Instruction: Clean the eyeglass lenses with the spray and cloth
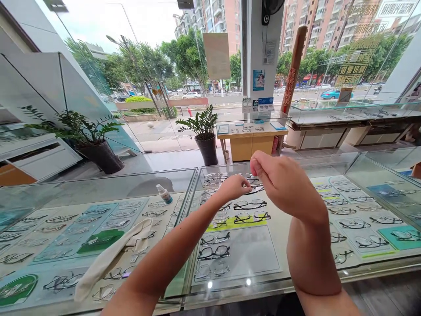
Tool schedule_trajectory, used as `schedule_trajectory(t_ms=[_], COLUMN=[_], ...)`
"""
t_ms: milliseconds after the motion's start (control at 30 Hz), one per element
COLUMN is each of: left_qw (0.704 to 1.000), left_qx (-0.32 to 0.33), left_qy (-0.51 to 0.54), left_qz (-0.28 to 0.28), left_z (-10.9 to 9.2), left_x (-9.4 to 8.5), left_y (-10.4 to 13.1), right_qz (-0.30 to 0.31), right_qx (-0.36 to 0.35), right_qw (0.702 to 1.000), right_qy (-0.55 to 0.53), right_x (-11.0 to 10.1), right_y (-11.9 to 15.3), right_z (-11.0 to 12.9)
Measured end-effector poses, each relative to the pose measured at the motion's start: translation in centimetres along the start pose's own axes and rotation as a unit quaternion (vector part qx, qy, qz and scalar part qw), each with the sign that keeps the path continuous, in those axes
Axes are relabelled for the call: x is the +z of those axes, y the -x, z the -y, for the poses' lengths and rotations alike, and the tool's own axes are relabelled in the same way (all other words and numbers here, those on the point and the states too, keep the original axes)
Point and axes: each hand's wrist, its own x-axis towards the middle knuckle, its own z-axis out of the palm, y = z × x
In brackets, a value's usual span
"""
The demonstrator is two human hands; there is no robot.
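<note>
1. Daylight comes through tall windows (148,39); trees (184,55), pavement (161,134) and apartment buildings (232,22) show outside.
2. A pale pillar (256,50) bears a blue poster (258,80) and a dark fan (273,6).
3. Potted plants (206,149) stand on the greyish floor (158,163).
4. A wooden table (241,149) stands left of glass cabinets (319,137).
5. Bright reflections (248,281) dot the glass worktop (230,289).

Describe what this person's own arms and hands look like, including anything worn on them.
The bare, ungloved left hand and bare, ungloved right hand join bare forearms; no sleeve, watch or bracelet shows on either. Whether rings are worn is unclear, since the fingers are largely hidden. No cables are visible on the arms.
</note>
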Motion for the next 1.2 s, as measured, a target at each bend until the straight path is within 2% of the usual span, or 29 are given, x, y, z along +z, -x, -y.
schedule_trajectory(t_ms=[100, 200, 300, 400, 467, 567, 700, 800, 933, 1067, 1200], left_qw=[0.997, 0.984, 0.964, 0.938, 0.923, 0.903, 0.886, 0.881, 0.88, 0.878, 0.874], left_qx=[0.012, 0.0, -0.013, -0.025, -0.034, -0.046, -0.04, -0.032, -0.029, -0.046, -0.058], left_qy=[0.075, 0.175, 0.256, 0.326, 0.362, 0.401, 0.432, 0.444, 0.447, 0.45, 0.457], left_qz=[0.005, -0.023, -0.078, -0.116, -0.126, -0.145, -0.165, -0.16, -0.155, -0.157, -0.152], left_z=[0.1, 0.8, 2.2, 3.9, 5.0, 6.2, 6.8, 7.0, 7.0, 6.8, 6.5], left_x=[-3.4, -6.5, -8.4, -9.0, -8.6, -7.0, -4.1, -2.3, -1.0, -0.6, -0.8], left_y=[2.6, 5.9, 9.3, 11.8, 12.7, 13.1, 13.1, 13.4, 14.1, 14.4, 14.7], right_qz=[0.005, 0.046, 0.088, 0.096, 0.097, 0.086, 0.057, 0.051, 0.067, 0.073, 0.086], right_qx=[-0.023, -0.041, -0.02, 0.042, 0.076, 0.109, 0.151, 0.166, 0.153, 0.152, 0.172], right_qw=[1.0, 0.998, 0.995, 0.988, 0.974, 0.941, 0.893, 0.871, 0.848, 0.825, 0.825], right_qy=[0.003, -0.004, -0.045, -0.113, -0.188, -0.31, -0.42, -0.459, -0.503, -0.54, -0.532], right_x=[0.7, 2.4, 5.7, 10.5, 13.9, 18.3, 21.7, 22.8, 23.1, 22.9, 22.4], right_y=[-0.1, -0.6, -1.4, -1.4, -0.8, 0.8, 2.3, 3.0, 3.7, 4.1, 4.3], right_z=[1.5, 2.8, 2.8, 1.3, 0.0, -1.6, -1.9, -1.6, -1.3, -1.2, -0.9])
